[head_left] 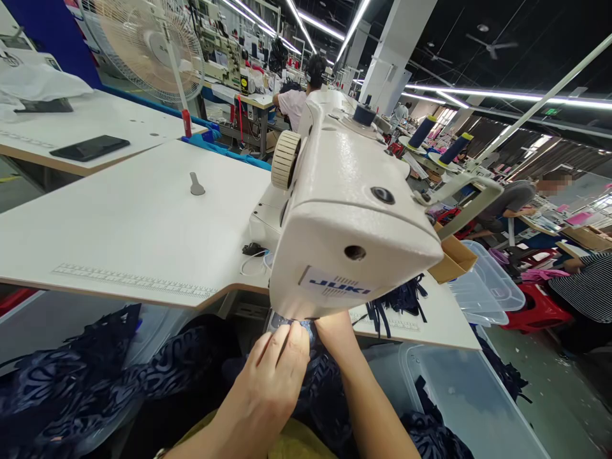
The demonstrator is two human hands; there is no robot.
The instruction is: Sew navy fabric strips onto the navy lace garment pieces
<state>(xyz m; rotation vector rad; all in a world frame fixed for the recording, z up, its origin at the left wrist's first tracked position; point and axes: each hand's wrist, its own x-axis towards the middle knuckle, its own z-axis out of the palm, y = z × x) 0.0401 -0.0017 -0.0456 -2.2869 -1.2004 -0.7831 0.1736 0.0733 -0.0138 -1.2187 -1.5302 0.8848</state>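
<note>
A cream JUKI sewing machine (344,210) fills the middle of the view and hides the needle area. My left hand (275,376) sits just under the machine's head, fingers curled and pinched on dark navy patterned fabric (320,382). My right hand (335,331) reaches under the machine beside it. Its fingers are hidden by the machine body, and only the wrist and forearm show. More of the navy fabric (71,376) spills over my lap and to the left.
The white sewing table (134,223) stretches left, with a printed ruler along its edge. Clear plastic bins (478,287) and a cardboard box (454,258) stand at right. A phone (90,148) lies on a neighbouring table, near a fan (150,44). Other workers sit behind and at right.
</note>
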